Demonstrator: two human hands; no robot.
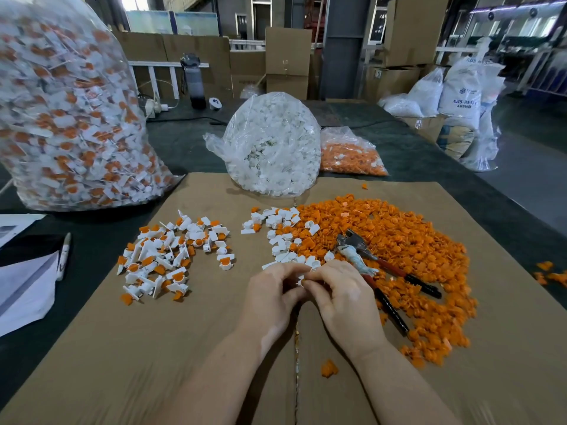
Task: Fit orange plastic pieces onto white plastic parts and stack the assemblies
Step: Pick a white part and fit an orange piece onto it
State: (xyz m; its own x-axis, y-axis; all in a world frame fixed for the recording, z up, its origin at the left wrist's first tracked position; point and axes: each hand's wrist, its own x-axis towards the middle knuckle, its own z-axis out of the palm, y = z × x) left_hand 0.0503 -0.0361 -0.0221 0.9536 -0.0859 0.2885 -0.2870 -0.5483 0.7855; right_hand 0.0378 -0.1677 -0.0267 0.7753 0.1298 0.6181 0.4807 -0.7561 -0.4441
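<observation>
My left hand (270,294) and my right hand (340,294) meet at the middle of the cardboard sheet (214,348), fingertips pinched together on a small white plastic part (301,281). Any orange piece between the fingers is hidden. A big heap of loose orange pieces (399,250) lies to the right. Loose white parts (282,237) sit just beyond my hands. A pile of finished white-and-orange assemblies (171,253) lies to the left.
Red-and-black-handled pliers (386,271) rest on the orange heap beside my right hand. A clear bag of white parts (273,145), a bag of orange pieces (352,154) and a large bag of assemblies (67,118) stand behind. Papers and a marker (63,256) lie far left.
</observation>
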